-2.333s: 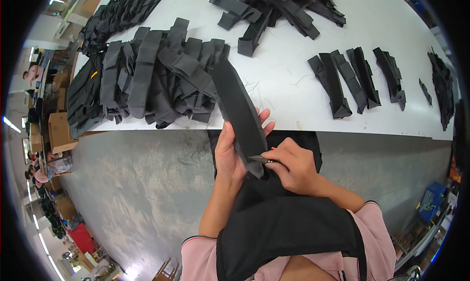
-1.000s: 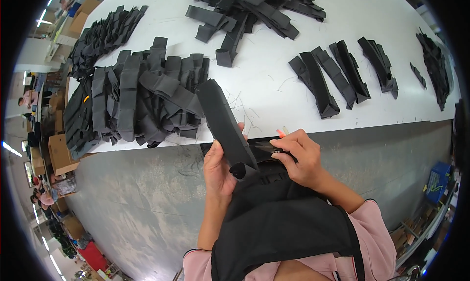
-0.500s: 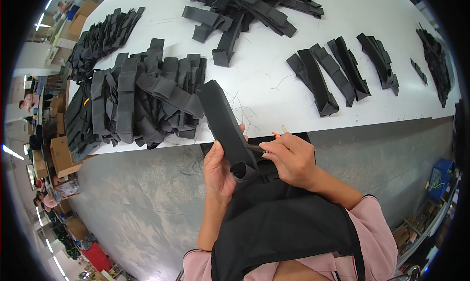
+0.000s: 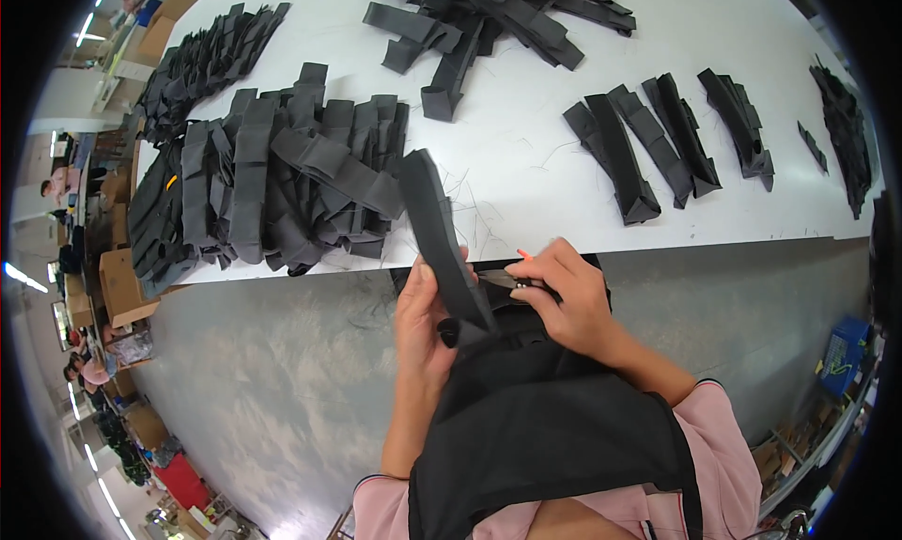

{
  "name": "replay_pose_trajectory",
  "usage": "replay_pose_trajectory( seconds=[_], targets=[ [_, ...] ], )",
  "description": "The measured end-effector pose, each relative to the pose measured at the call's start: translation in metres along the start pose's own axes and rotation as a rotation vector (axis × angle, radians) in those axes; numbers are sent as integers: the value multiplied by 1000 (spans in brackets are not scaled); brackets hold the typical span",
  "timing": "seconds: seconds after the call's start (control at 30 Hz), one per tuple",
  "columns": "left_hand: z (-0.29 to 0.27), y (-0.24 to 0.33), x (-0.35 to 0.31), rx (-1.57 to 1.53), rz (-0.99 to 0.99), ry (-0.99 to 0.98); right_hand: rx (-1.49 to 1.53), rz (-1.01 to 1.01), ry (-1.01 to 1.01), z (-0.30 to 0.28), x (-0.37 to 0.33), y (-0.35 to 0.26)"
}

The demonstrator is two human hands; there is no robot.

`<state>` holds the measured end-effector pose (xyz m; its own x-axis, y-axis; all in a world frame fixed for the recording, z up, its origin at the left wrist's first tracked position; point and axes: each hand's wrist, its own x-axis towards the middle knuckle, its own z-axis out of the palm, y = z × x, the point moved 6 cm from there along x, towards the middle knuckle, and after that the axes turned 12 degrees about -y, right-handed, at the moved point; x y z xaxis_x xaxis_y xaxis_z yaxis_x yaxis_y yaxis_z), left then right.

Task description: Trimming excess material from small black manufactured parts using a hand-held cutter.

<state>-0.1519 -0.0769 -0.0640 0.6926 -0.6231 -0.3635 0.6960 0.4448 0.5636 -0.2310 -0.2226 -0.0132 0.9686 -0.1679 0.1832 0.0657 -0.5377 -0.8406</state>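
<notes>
My left hand (image 4: 419, 314) grips a long black fabric strip (image 4: 438, 234), with the thumb on its near side. The strip slants up and away over the table edge, and its lower end curls into a dark loop by my palm. Just right of it, my right hand (image 4: 575, 303) is closed on thread snips (image 4: 500, 280) with pointed metal blades and dark handles. The blades point left at the strip's edge; whether they touch it I cannot tell. A small orange tip (image 4: 524, 255) shows above my right fingers.
On the white table (image 4: 512, 187), a heap of black strips (image 4: 310, 178) lies at left, another pile (image 4: 479, 23) at the far side. Several folded pieces (image 4: 625, 164) lie at right among loose threads. Below me are a black apron (image 4: 554, 427) and grey floor; a blue crate (image 4: 846, 352) stands right.
The strip has turned to show a narrower side. My right hand has shifted so that more of the snips shows. The whole table has moved slightly in view.
</notes>
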Motion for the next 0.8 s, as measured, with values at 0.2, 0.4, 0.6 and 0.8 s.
replay_pose_trajectory(
  seconds=[0.2, 0.4, 0.6, 0.8],
  targets=[
    [-3, -19, 10, -539, -115, -225, 174, 9, 0, 15, 9, -8],
    [6, -31, 8, -679, -184, -232, 113, -160, -46, 34, 4, -17],
    [11, -35, 4, -709, -235, -272, 170, -212, -94, 41, 9, -27],
    [13, -37, 2, -606, -214, -275, 163, -260, -17, 45, 9, -29]
  ],
)
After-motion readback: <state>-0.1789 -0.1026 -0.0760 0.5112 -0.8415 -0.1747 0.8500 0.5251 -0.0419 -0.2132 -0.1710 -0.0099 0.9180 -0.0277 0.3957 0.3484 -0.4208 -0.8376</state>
